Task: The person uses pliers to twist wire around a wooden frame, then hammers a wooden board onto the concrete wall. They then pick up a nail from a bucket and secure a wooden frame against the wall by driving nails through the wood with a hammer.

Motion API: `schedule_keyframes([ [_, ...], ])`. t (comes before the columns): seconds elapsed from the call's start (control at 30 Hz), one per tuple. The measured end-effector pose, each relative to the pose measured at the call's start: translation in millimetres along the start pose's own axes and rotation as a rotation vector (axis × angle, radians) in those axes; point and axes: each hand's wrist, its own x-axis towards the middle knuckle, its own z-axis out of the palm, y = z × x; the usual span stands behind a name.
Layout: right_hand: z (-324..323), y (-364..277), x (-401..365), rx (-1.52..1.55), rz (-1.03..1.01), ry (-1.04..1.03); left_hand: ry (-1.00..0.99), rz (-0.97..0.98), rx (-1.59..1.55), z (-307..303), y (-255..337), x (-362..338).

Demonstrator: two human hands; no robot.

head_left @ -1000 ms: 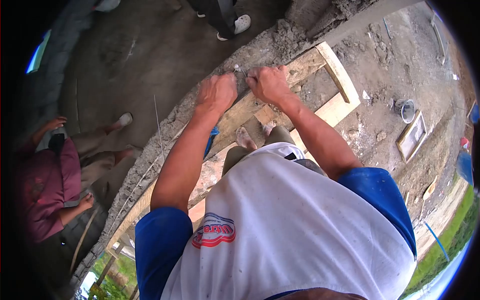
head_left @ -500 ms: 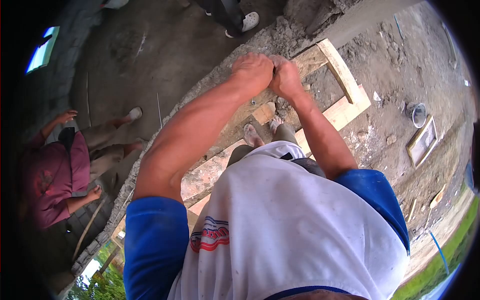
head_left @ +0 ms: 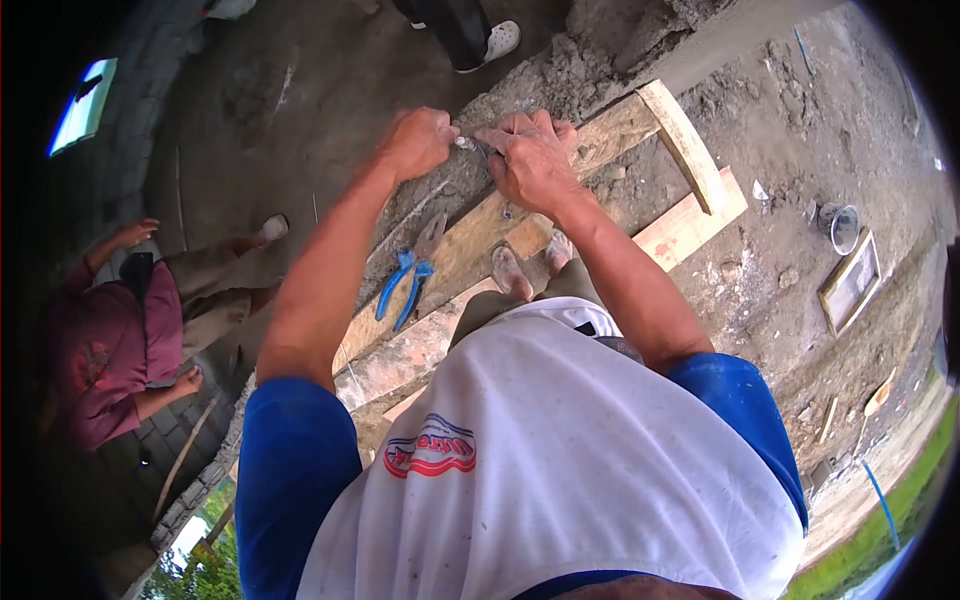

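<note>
My left hand is closed in a pinch above the rough wall edge, its fingertips close to a small whitish thing. What it pinches is too small to make out. To its right, my right hand lies over the top of the wooden plank, fingers apart, one digit reaching toward the whitish thing. Pliers with blue handles rest on the plank below my hands, jaws pointing up.
A short wooden crosspiece joins the plank to a lower board. On the right ground are a bucket and a wooden frame. Past the wall, a person in a maroon shirt is at left; another person's white shoe shows at top.
My hands were together on the plank and have separated, the left one moving left. The whitish thing and the blue-handled pliers, earlier hidden by my left arm and hands, now show.
</note>
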Motion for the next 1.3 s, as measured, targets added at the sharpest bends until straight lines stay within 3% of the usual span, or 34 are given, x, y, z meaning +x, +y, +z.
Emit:
schedule_keyframes([
  [0.17,-6,-3,13,0.013,0.043,-0.207,0.205,-0.083,-0.098,41,16,-41],
  [0.27,-11,-4,17,-0.025,0.045,-0.249,0.254,-0.265,-0.148,47,60,-52],
  [0.37,3,17,22,0.211,0.068,-0.227,0.283,-0.370,-0.320,52,86,-51],
  [0.5,-23,0,15,0.210,0.170,-0.188,0.109,-0.240,-0.304,24,85,-71],
  [0.57,-39,-19,10,0.125,0.172,-0.179,0.158,-0.249,-0.397,-3,69,-121],
  [0.63,-33,-17,6,0.020,0.129,-0.179,0.201,-0.325,-0.284,-3,39,-158],
  [0.73,-32,-22,1,0.006,0.224,-0.279,0.309,-0.236,-0.369,13,25,-152],
  [0.87,-19,-10,6,0.036,0.315,-0.332,0.312,-0.238,-0.558,25,28,-70],
  [0.97,-6,15,12,-0.320,-0.210,-0.479,0.257,-0.238,-0.539,43,13,-29],
  [1.07,-17,4,17,0.121,0.027,-0.588,0.174,-0.158,-0.525,39,2,-19],
  [1.17,-15,-14,21,0.259,0.499,-0.613,0.112,-0.097,-0.431,24,8,-21],
  [1.27,24,11,21,-0.440,-0.088,-0.606,0.200,0.003,-0.292,19,20,-36],
  [1.3,22,7,19,-0.329,0.093,-0.542,0.263,0.070,-0.264,24,18,-40],
])
